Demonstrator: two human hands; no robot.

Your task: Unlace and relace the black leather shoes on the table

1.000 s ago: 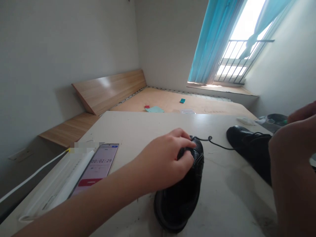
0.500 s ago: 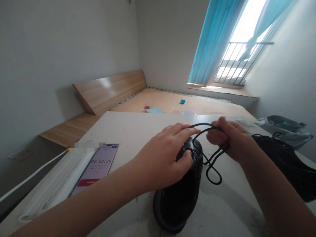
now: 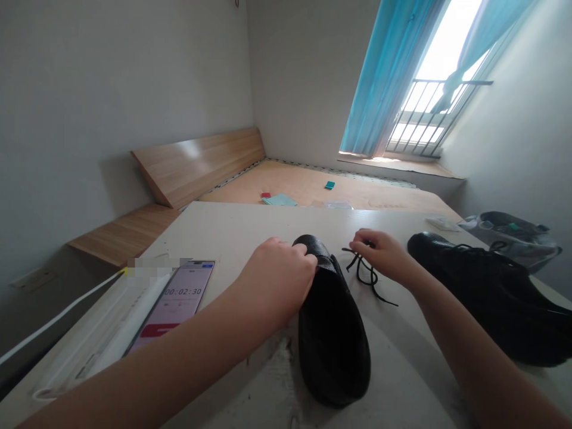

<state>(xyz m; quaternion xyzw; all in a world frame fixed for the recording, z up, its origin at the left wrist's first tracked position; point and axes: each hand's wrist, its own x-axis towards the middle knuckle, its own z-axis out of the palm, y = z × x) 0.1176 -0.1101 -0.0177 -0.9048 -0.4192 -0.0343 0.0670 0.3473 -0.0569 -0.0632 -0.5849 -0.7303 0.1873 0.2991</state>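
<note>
A black shoe point(image 3: 337, 363) stands on the white table in front of me, its opening towards me and its toe pointing away. My left hand point(image 3: 281, 274) is closed over its left front side, fingertips curled at the upper and partly hidden. To the right of the shoe, my right hand point(image 3: 379, 253) pinches a bunched black shoelace point(image 3: 367, 275). Loops and loose ends of the lace hang below and left of those fingers; no link between lace and shoe shows. A second black shoe point(image 3: 487, 292), with a lace in it, lies beyond my right forearm.
On the left of the table point(image 3: 232, 226) lie a phone point(image 3: 179, 304) showing a timer and a clear plastic case point(image 3: 102, 333) beside a white cable point(image 3: 62, 313). A bag-lined bin point(image 3: 513, 238) stands past the right edge. Behind is a bed board point(image 3: 304, 176).
My right hand has moved left and slightly down with the lace, which has come away from the shoe. The shoe has turned, and my left hand has shifted left and closed on its front.
</note>
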